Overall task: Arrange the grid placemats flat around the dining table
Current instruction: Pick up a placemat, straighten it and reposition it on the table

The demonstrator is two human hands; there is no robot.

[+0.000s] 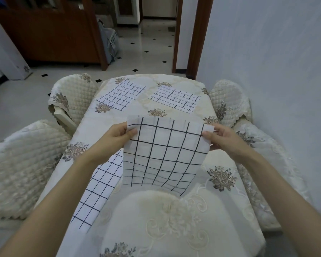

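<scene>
I hold a white placemat with a black grid up above the near middle of the dining table. My left hand pinches its top left corner and my right hand pinches its top right corner, so it hangs down toward me. Two more grid placemats lie flat at the far end, one at the far left and one at the far right. A third placemat lies flat at the near left, partly hidden by my left forearm and the held mat.
Quilted cream chair backs stand around the table: far left, near left, far right, near right, and one right in front of me. A wall runs close along the right side. Tiled floor lies to the left.
</scene>
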